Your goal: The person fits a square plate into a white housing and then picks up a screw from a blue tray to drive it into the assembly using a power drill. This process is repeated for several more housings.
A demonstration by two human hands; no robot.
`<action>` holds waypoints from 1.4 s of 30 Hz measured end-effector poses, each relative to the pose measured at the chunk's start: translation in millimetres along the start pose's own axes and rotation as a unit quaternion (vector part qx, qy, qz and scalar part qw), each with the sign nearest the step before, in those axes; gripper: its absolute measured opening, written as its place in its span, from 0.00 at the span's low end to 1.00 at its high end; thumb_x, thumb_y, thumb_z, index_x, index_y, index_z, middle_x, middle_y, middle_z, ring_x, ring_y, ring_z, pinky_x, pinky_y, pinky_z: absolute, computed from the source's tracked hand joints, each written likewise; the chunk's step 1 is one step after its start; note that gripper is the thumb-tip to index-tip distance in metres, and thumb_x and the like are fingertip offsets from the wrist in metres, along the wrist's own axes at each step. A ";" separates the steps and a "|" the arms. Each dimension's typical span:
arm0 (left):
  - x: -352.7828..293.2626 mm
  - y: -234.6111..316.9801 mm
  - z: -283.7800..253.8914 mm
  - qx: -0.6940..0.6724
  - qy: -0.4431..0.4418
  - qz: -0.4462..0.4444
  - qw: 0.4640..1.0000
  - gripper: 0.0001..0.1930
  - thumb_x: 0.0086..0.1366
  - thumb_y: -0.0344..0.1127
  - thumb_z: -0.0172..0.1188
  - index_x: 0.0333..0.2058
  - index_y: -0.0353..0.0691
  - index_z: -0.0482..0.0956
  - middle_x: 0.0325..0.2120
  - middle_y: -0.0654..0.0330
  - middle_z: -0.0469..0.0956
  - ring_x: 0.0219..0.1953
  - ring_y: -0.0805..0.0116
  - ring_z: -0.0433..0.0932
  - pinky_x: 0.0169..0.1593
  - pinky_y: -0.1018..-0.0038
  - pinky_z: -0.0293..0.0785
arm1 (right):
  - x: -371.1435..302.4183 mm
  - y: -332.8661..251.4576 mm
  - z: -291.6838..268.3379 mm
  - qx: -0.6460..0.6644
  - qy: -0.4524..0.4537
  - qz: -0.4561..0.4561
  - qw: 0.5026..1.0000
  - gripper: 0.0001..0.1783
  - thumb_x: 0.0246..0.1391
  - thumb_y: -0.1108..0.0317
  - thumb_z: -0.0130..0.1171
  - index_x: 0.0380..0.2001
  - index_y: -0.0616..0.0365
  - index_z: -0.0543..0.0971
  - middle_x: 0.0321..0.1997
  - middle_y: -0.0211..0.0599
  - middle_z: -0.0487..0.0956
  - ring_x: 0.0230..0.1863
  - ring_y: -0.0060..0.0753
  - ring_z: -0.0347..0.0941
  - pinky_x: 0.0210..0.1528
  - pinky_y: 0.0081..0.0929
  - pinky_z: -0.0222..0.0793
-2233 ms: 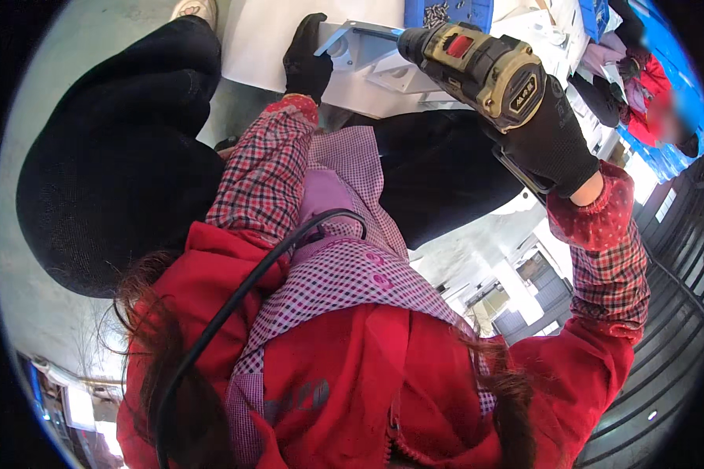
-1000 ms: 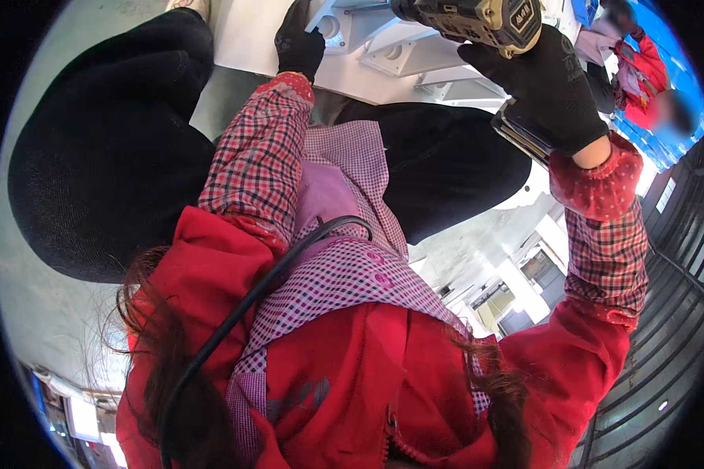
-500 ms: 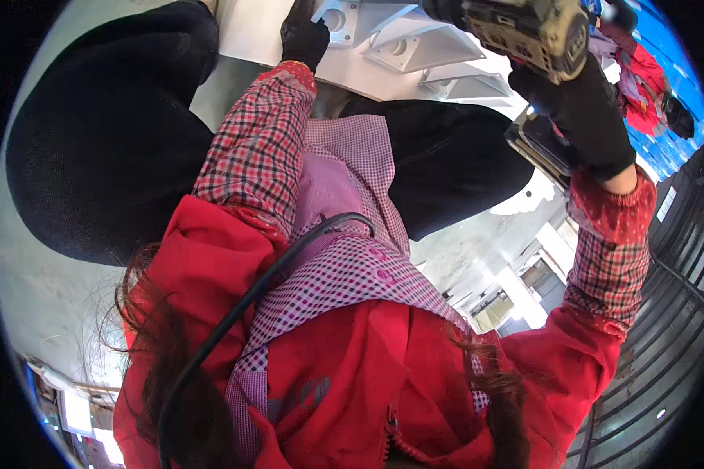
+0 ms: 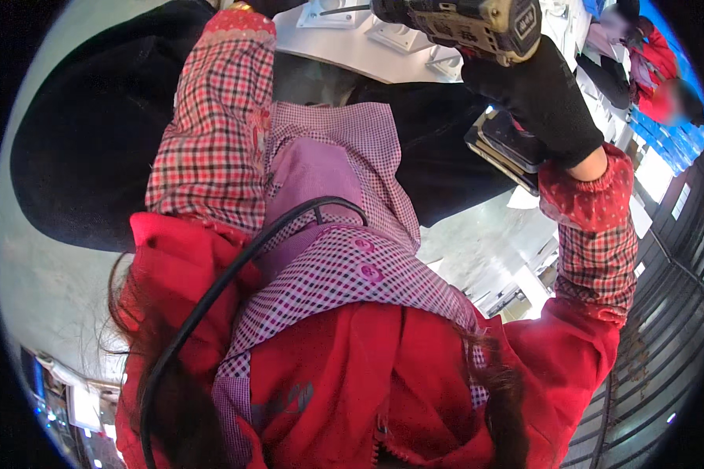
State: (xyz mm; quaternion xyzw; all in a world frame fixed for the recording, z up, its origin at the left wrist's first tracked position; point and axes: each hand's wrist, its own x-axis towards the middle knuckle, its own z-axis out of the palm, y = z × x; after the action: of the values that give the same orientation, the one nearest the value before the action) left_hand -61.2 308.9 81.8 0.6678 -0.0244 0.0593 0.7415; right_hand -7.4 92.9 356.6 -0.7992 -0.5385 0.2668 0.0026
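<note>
My right hand (image 4: 516, 86), in a black glove, is closed round the grip of a cordless drill (image 4: 477, 23). The drill lies level near the top of the view. Its thin bit (image 4: 346, 10) points left, over white brackets with round holes (image 4: 399, 35) on a white panel (image 4: 328, 47). The drill's battery base (image 4: 508, 144) hangs below my hand, above my right leg. My left hand (image 4: 278, 6), also gloved in black, is at the top edge, left of the bit. Its fingers are mostly cut off by the frame.
My bent legs in black trousers (image 4: 94, 133) flank the near side of the panel. A black cable (image 4: 211, 293) runs across my chest. To the right are dark metal bars (image 4: 657, 344). Another person in red (image 4: 657, 59) is at the upper right by blue material (image 4: 661, 141).
The drill and my right hand have moved left and slightly up. My left hand has shifted left and up, mostly out of the frame. The brackets show less at the top.
</note>
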 end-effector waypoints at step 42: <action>8.6 -71.7 25.4 0.366 0.151 0.023 0.918 0.22 0.49 0.31 0.52 0.46 0.36 0.67 0.41 0.43 0.71 0.45 0.48 0.70 0.50 0.62 0.66 | 29.2 -2.7 6.8 -0.029 -0.018 -0.015 0.999 0.17 0.44 0.67 0.62 0.37 0.63 0.75 0.33 0.44 0.77 0.33 0.40 0.75 0.36 0.31 0.70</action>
State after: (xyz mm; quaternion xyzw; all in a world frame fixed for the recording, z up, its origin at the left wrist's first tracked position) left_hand -42.9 276.8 14.7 0.8750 0.0964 0.1814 0.4385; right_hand -4.6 117.3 339.3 -0.7861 -0.5574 0.2657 -0.0261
